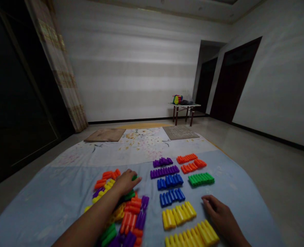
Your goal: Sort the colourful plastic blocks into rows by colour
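Observation:
Over the mixed heap on the left, my left hand [126, 182] is closed with fingers and thumb around a green plastic piece [134, 178], partly hidden by the fingers. Orange pieces [132, 205], purple pieces [141, 219] and yellow pieces [110, 184] lie around and under that forearm. My right hand [217, 211] rests on the cloth with curled fingers and nothing visible in them. It is beside the sorted yellow rows [180, 214]. Further up stand blue rows [171, 197], purple rows [164, 171], orange rows [188, 158] and a green row [201, 179].
A blue and floral cloth [138, 144] covers the low surface in front of me. Two flat mats, a brown one [105, 134] and a grey patterned one [180, 133], lie at its far edge. A small table [184, 105] with a colourful bag stands by the wall.

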Tool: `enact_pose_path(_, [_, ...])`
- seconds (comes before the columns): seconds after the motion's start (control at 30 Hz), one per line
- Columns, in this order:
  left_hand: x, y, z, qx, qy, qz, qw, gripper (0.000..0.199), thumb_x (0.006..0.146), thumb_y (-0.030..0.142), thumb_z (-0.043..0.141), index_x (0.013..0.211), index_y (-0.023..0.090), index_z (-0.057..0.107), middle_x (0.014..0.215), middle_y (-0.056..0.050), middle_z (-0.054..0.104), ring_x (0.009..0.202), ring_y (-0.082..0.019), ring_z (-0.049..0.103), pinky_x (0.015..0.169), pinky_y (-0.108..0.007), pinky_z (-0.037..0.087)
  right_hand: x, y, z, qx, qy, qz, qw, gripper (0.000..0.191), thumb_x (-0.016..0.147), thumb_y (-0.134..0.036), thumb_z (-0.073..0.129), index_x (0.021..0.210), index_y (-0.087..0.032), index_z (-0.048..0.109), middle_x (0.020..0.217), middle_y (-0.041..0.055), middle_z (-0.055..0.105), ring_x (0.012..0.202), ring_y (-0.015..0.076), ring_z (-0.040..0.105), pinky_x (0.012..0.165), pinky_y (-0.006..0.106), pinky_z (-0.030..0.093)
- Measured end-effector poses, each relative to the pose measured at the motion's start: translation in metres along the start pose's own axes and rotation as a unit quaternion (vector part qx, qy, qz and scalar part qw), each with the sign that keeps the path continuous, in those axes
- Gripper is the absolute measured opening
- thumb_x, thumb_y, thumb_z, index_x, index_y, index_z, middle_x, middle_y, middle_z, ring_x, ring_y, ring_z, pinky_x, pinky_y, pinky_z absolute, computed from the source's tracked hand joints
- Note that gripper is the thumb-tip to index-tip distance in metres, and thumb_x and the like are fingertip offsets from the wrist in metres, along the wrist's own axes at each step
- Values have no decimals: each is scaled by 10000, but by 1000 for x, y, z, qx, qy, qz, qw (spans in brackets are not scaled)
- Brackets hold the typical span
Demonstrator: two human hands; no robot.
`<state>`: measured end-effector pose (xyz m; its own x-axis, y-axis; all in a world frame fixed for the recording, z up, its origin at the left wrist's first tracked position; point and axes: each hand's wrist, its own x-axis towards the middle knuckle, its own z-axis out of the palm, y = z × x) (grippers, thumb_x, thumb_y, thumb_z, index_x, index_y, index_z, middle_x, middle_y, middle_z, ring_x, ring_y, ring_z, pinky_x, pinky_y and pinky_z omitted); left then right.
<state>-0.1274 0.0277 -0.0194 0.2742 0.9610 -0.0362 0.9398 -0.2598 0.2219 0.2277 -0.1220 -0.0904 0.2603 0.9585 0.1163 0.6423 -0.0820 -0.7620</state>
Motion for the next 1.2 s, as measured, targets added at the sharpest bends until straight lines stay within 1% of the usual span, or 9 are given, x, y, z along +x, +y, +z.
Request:
enact_pose_path(0.17, [-42,34,9,27,19,27,999,595,698,683,354,989,230,605,1036,-108,580,1015,-303,526,923,-491,309,0,1,0,-32,-4,7,999,380,791,-508,398,909,-210,601,793,32,691,748,197,627,702,262,462])
enact_pose_path(0.27, [-63,47,18,51,47,34,997,525,691,584,448,1034,211,586,1055,-123,574,1033,-308,512,981,-524,229,0,4,1,-47,-3,7,999,376,784,-508,404,922,-217,598,775,30,689,727,200,626,683,269,462])
enact_pose_path(0.43, [-90,45,30,52,84,43,994,442,730,435,469,1109,223,553,1150,-116,554,1111,-284,475,1054,-516,89,0,4,1,-63,-5,3,998,384,773,-522,409,914,-221,603,734,23,684,686,199,626,648,273,462])
enact_pose_path(0.57, [-106,34,22,13,69,61,996,410,756,432,471,1119,261,552,1224,-89,540,1175,-268,438,1060,-541,59,-2,1,-1,-65,5,-1,998,388,763,-520,419,906,-219,616,718,19,684,674,196,625,633,267,460])
enact_pose_path(0.67, [-113,14,7,-34,95,54,993,435,793,482,419,1174,295,510,1284,-55,511,1226,-244,397,1064,-554,28,-1,2,-3,-58,9,-1,998,395,751,-514,430,909,-209,626,729,21,687,678,189,622,619,257,458])
enact_pose_path(0.73, [-118,-11,1,-65,164,-2,984,436,826,479,351,1187,286,498,1268,-44,529,1219,-219,410,1076,-528,58,0,4,-4,-47,12,2,999,405,736,-512,442,912,-201,633,752,26,692,687,186,620,616,251,459])
enact_pose_path(0.9, [-135,-94,10,-130,347,-211,905,521,849,448,204,1178,179,506,1245,-103,540,1176,-213,460,1057,-452,230,2,8,-8,-12,-2,1,1000,414,716,-513,464,910,-194,644,717,12,680,613,159,595,568,233,458])
enact_pose_path(1.03, [-147,-132,30,-153,339,-283,884,628,835,477,181,1230,78,464,1275,-159,504,1201,-216,444,1018,-357,328,0,10,-9,13,-4,5,1000,431,734,-530,453,929,-187,628,645,-5,637,530,136,549,515,226,441])
enact_pose_path(1.2, [-152,-132,40,-141,286,-287,903,574,852,421,164,1205,117,501,1258,-116,535,1204,-204,446,1043,-374,292,-1,16,-12,54,-33,45,997,463,743,-549,449,981,-185,606,616,-15,609,523,137,536,514,233,453])
